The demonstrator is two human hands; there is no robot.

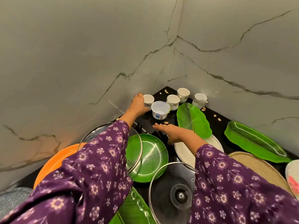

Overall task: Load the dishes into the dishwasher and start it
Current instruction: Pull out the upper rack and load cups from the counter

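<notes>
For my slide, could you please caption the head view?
Left hand grips a white cup on the black countertop; right hand open nearby.

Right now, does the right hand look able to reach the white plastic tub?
Probably yes: the right hand is open just short of the white plastic tub, with only bare counter and a nut shell between.

Left grip [138,103] curled; right grip [169,130] flat, extended.
</notes>
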